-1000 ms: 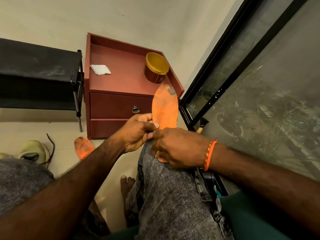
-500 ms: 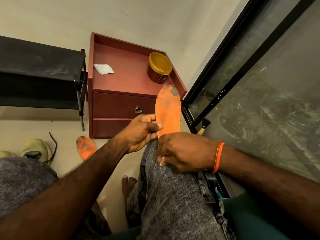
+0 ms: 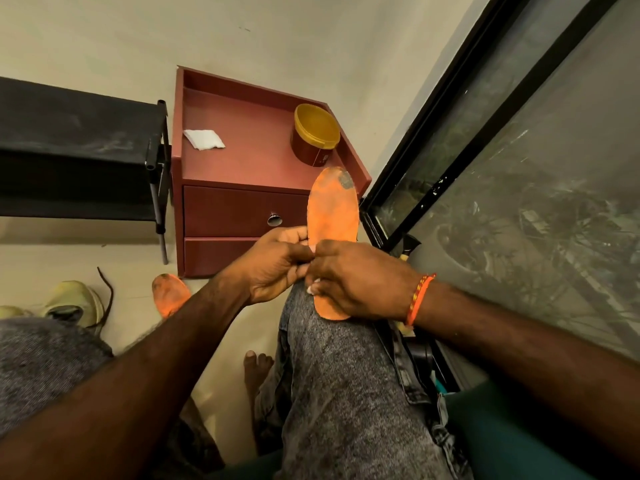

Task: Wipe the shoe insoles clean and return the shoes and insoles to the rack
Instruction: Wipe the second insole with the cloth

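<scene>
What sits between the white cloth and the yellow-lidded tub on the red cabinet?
Nothing: in the head view, the stretch of red cabinet top between the white cloth and the tub is bare.

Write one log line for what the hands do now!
left hand: holds insole | right hand: holds insole on knee | second insole: floor

Insole (image 3: 333, 206) in the hands is bright orange with pale worn blotches and a grey smudge up at the toe. Second insole (image 3: 170, 295) on the floor is the same orange, dirtier and darker at its far end. Cabinet (image 3: 242, 161) is reddish-brown with darker maroon drawer fronts, a shiny silver knob (image 3: 274, 220). Tub (image 3: 313, 140) has a mustard-yellow lid over a dark brown body. White folded cloth (image 3: 203, 139). Rack (image 3: 76, 150) is dusty black. Shoe (image 3: 74, 303) is pale yellow-green. Jeans (image 3: 346, 393) are speckled grey, and the wristband (image 3: 417, 299) is orange with yellow flecks.
</scene>
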